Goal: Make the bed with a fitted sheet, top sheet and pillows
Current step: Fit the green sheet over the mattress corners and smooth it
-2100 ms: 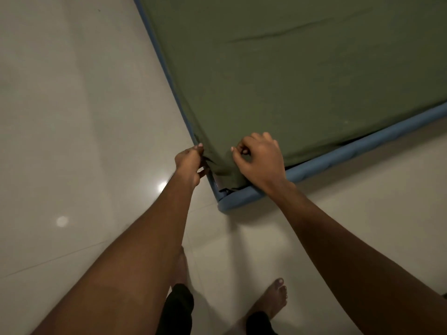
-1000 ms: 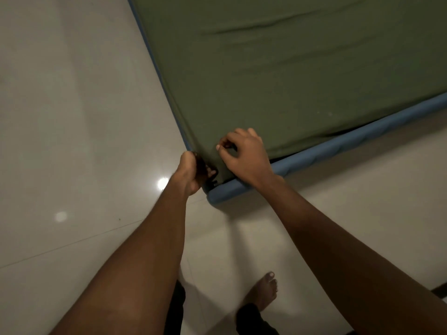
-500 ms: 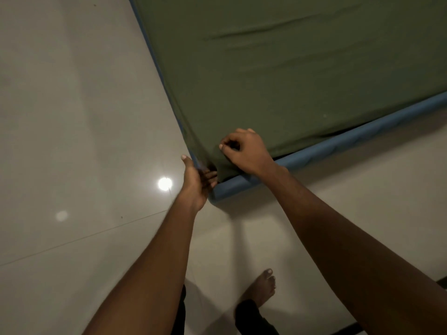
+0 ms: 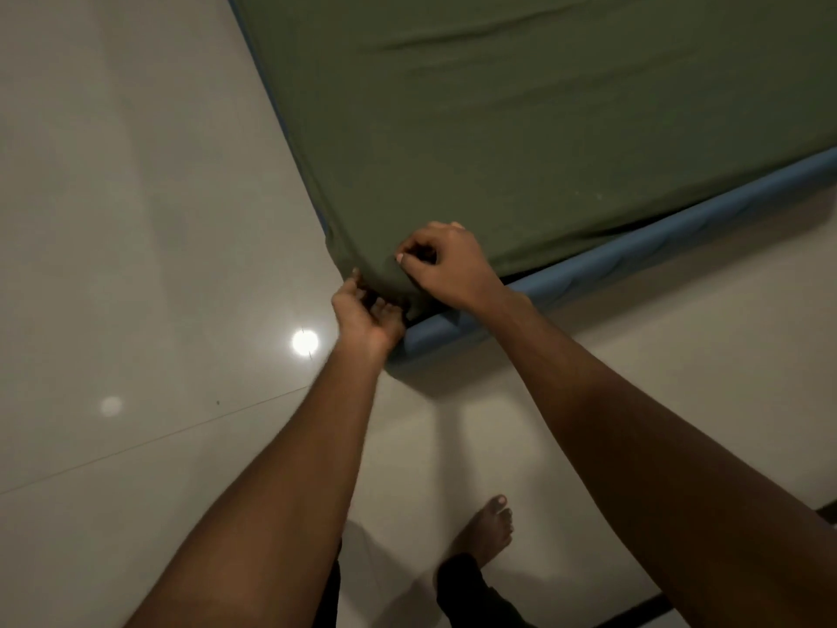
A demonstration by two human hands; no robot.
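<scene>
- We work at the mattress [image 4: 656, 240] corner because the fitted sheet [image 4: 521, 129] has to wrap under it there. The green cloth covers the top beyond our fingers, with the blue edge bare to their right.
- Our right hand [image 4: 446, 265] sits on top, thumb and forefinger pinching a fold of sheet.
- Our left hand [image 4: 367, 317], just below, curls its fingers round the hem, probably to tuck it.

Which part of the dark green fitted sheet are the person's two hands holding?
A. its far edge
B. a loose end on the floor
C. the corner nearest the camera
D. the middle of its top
C: the left hand and the right hand both grip the dark green fitted sheet at its near corner, above the blue padded bed edge.
</scene>
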